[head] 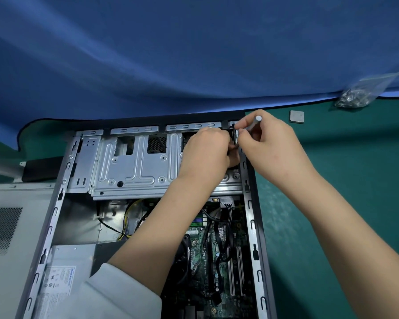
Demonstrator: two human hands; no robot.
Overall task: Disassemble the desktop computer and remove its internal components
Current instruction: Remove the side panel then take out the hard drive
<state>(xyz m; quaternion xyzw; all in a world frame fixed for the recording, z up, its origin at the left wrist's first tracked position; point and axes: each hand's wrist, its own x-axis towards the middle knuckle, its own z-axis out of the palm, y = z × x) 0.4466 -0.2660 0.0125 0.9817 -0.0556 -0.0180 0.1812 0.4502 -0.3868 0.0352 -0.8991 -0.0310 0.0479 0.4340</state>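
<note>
**Desktop computer lying open, both hands at its far right corner**

Head view: the grey metal desktop computer case (148, 203) is laid on its side on a green mat (343, 203), its green motherboard (217, 261) exposed. The left hand (205, 155) is curled over the silver drive cage (134, 166); what its fingers hold cannot be told. A slim silver screwdriver (253, 124) is gripped by the right hand (270, 143). A clear bag of screws (355, 97) and a small grey square chip (296, 116) are seen near the blue cloth (171, 54).

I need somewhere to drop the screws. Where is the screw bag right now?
In the head view, the clear plastic bag of screws lies at the far right on the green mat, at the blue cloth's edge, beyond the small grey square chip.
</note>
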